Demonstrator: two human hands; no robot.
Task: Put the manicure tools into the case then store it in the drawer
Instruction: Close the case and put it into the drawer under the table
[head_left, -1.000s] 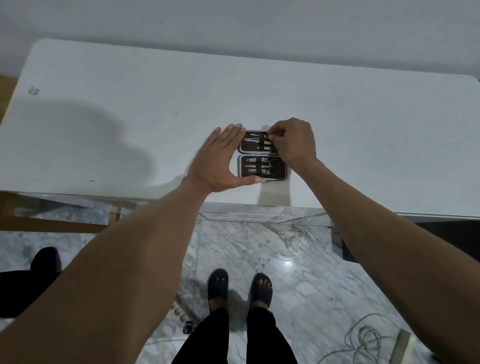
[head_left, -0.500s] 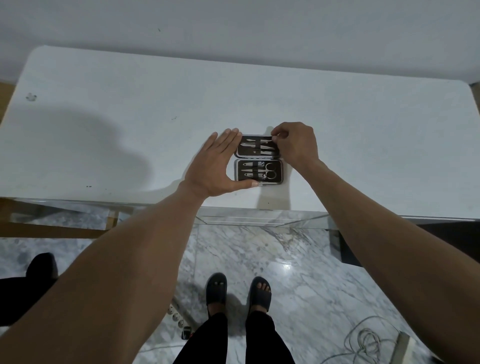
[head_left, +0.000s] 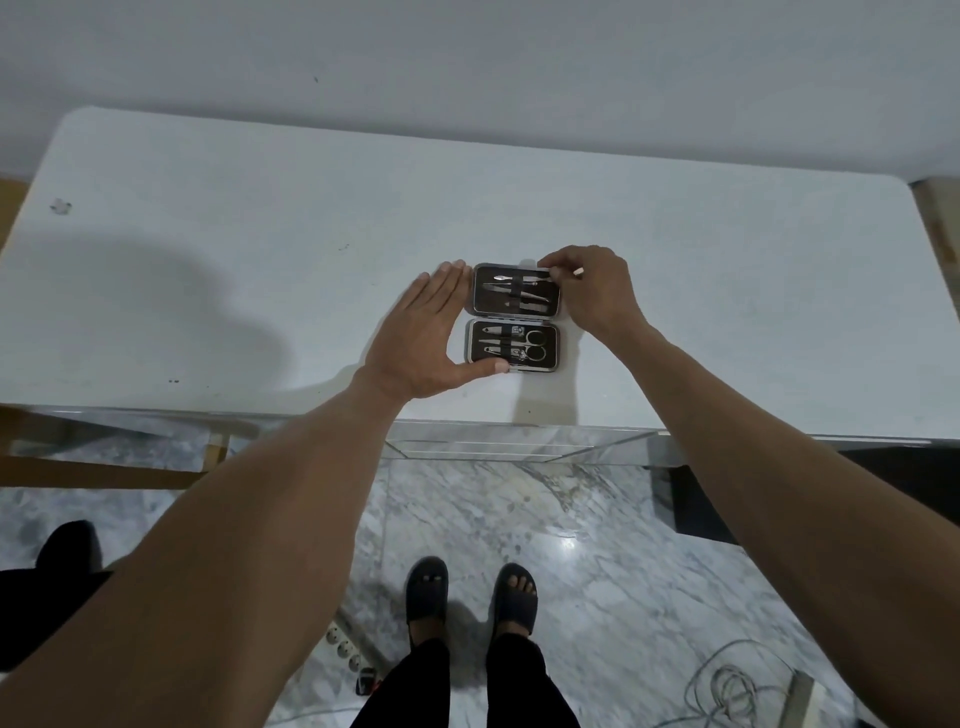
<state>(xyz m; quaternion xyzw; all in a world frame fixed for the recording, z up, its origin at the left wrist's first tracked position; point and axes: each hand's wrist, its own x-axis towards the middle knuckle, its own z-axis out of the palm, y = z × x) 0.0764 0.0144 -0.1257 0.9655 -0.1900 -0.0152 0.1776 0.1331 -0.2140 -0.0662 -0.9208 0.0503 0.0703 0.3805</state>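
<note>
Since half a second ago the right hand (head_left: 597, 293) has drawn slightly toward the far right corner of the case (head_left: 514, 317), its fingertips now pinching a thin pale tool (head_left: 563, 271) at the upper rim; the tip of that tool pokes out past the knuckles, though it is too small to tell which tool it is. The left hand (head_left: 431, 338) has barely shifted: it lies flat with fingers pressed together along the case's left side, the thumb stretched under the near edge, bracing it.

The case lies open on the white table (head_left: 208, 249), near the front edge, its two halves one beyond the other. Each half is a rounded rectangle with a silvery metal rim and a dark lining. The far half carries slim steel tools (head_left: 514, 295) under a dark strap. The near half holds nail clippers and small scissors (head_left: 535, 345) with looped handles, all shiny metal.

The tabletop is smooth and matte with rounded corners. Below it the floor (head_left: 597, 545) is glossy grey-veined marble.
</note>
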